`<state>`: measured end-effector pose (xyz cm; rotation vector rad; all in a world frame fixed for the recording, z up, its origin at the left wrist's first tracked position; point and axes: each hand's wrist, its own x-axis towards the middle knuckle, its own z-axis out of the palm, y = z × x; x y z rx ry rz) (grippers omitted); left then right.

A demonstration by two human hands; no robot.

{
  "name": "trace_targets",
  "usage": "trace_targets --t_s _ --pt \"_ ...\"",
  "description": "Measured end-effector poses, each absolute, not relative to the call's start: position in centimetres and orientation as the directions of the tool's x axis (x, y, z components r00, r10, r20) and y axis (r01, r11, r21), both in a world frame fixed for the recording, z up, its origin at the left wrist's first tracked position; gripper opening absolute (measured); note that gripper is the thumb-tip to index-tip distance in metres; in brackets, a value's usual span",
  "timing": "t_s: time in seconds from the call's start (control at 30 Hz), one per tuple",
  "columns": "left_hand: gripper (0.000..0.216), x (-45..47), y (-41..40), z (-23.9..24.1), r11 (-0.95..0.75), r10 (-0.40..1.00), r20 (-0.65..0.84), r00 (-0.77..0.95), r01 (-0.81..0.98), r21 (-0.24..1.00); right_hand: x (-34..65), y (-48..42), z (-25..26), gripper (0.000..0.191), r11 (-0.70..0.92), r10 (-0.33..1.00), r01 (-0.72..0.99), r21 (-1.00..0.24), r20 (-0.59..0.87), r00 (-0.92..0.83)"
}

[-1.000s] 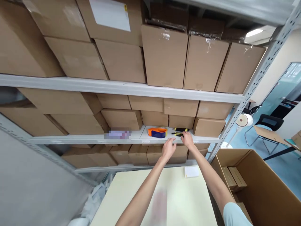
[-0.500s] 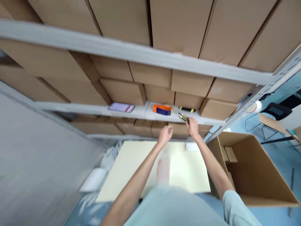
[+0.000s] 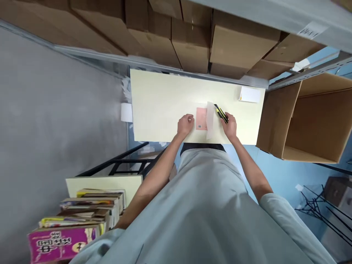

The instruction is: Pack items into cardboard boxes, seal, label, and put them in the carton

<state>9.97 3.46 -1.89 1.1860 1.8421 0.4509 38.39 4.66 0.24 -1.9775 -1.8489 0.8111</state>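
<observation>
My right hand [image 3: 230, 126] is closed around a black and yellow utility knife [image 3: 221, 113], held just above the cream table [image 3: 162, 106] with its tip pointing away to the left. Left of the knife lies a pink booklet [image 3: 201, 119] with a barcode on its lower part. A whitish translucent strip [image 3: 210, 121] overlaps the booklet's right edge. My left hand [image 3: 186, 125] is just left of the booklet, its fingers curled in and nothing visible in them.
A small white box [image 3: 249, 94] sits at the table's back right. Beside the table stands a large open cardboard box [image 3: 277, 121]. Shelving with cardboard boxes [image 3: 192, 44] hangs over the back edge. Stacked books [image 3: 66, 240] lie at lower left, near a grey wall [image 3: 55, 110].
My view has tipped down from the shelf to the table. Both hands have come back from the shelf edge to above the table, the right one carrying the utility knife.
</observation>
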Motion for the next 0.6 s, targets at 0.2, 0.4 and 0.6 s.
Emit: trace_targets --t_s 0.2,0.4,0.6 --pt "0.032 10.2 3.9 -2.6 0.471 0.862 -0.491 -0.124 0.555 0.686 33.0 2.8 -2.4 0.05 -0.237 0.971 0.702 -0.671 -0.184 0.152" --pt "0.029 8.7 4.5 -1.2 0.456 0.845 -0.533 -0.026 0.554 0.696 27.4 2.0 -2.9 0.047 -0.262 0.965 0.695 -0.67 -0.193 0.177" --pt "0.039 8.1 4.8 -0.8 0.498 0.786 -0.618 0.007 0.586 0.639 23.8 1.8 -2.1 0.039 -0.297 0.954 0.746 -0.597 -0.215 0.208"
